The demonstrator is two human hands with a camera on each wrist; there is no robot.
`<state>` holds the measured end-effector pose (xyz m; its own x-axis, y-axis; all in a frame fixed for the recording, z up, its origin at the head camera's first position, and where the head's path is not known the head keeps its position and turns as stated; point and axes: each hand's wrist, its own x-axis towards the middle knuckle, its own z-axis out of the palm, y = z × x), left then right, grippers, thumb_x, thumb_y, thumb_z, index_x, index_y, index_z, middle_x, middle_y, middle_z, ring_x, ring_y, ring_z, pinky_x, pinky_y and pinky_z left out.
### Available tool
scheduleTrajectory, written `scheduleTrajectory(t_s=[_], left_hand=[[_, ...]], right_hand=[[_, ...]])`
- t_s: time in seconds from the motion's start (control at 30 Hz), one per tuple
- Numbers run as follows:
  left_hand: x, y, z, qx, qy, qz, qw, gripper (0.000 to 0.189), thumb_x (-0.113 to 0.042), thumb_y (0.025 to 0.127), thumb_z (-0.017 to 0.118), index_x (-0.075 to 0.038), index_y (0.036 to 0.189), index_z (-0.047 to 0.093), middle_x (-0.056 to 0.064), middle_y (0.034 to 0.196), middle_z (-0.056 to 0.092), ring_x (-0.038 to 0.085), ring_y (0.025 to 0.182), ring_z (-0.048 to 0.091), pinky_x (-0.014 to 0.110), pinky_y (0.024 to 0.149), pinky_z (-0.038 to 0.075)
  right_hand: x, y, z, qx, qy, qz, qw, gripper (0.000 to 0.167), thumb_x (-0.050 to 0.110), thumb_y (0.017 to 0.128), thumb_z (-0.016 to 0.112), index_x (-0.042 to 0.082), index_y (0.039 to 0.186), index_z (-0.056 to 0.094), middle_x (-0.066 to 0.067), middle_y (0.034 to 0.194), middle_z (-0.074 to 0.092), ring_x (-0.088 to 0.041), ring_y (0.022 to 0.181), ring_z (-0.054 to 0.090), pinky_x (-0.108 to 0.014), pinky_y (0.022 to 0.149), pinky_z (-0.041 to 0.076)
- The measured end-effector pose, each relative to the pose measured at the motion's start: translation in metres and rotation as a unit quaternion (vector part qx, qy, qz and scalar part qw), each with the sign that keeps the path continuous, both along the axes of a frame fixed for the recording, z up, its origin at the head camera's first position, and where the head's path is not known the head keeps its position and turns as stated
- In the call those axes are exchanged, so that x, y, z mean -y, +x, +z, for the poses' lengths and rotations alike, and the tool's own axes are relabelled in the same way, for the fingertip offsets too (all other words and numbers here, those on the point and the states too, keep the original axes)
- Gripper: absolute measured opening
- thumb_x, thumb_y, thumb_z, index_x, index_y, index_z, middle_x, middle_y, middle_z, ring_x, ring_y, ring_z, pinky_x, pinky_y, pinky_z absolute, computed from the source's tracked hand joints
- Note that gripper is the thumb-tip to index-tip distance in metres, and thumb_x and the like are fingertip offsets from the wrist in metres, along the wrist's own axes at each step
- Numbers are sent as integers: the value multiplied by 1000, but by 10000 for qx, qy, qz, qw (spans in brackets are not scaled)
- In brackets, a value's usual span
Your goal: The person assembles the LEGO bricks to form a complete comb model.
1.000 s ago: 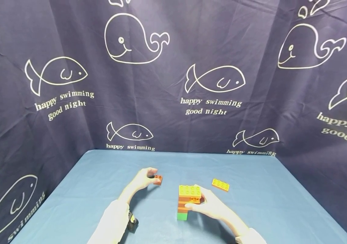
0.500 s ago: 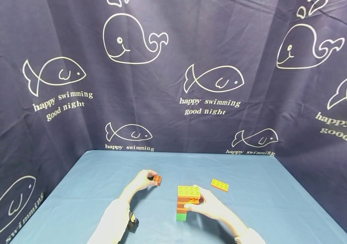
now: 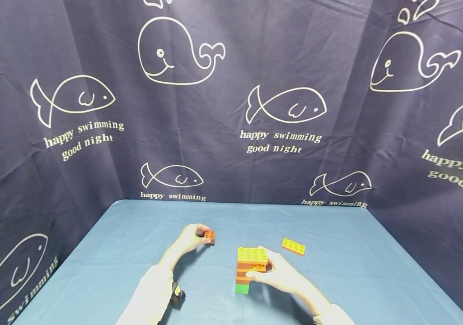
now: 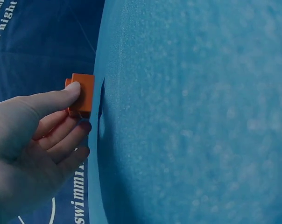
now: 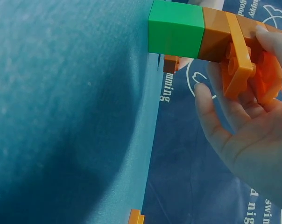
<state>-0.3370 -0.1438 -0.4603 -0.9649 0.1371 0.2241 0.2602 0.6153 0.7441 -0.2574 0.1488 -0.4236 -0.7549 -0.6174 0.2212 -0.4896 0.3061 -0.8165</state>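
Between thumb and fingers, my left hand (image 3: 189,238) pinches a small orange-brown toy brick (image 3: 209,238) towards the back of the table. In the left wrist view that brick (image 4: 87,96) is held close over the blue surface, its shadow beneath. My right hand (image 3: 281,272) grips a tower of toy bricks (image 3: 241,266) from the right side, thumb across its front. The tower stands upright: a green brick (image 5: 176,30) at the bottom, brown and orange ones above, and a yellow studded plate (image 3: 252,254) on top. The right fingers are partly hidden behind it.
A loose yellow-orange plate brick (image 3: 293,246) lies right of the tower. Beside the left forearm is a black object (image 3: 177,296) with a yellow-green mark. The blue-covered table (image 3: 345,253) is enclosed by dark curtains (image 3: 231,176) printed with fish and whales.
My left fingers have closed on the small brick and raised it slightly. The right hand and the tower keep their place.
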Motion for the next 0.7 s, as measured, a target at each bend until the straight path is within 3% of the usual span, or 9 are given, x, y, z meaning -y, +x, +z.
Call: scheduleTrajectory(t_s=[0.37, 0.7], left_hand=[[-5, 3, 10, -273, 463, 86, 9985, 31, -14, 74, 78, -2, 101, 68, 14, 99, 70, 28, 92, 67, 40, 85, 52], [-12, 11, 24, -366, 448, -99, 9983, 30, -17, 75, 77, -5, 101, 68, 9, 95, 71, 23, 88, 68, 34, 81, 53]], right_hand=[[2, 1, 0, -86, 356, -307, 9989, 43, 32, 83, 71, 15, 120, 56, 4, 101, 67, -2, 89, 59, -25, 81, 49], [1, 2, 0, -86, 342, -327, 9988, 45, 31, 83, 71, 12, 121, 56, 1, 102, 68, -2, 89, 59, -23, 78, 50]])
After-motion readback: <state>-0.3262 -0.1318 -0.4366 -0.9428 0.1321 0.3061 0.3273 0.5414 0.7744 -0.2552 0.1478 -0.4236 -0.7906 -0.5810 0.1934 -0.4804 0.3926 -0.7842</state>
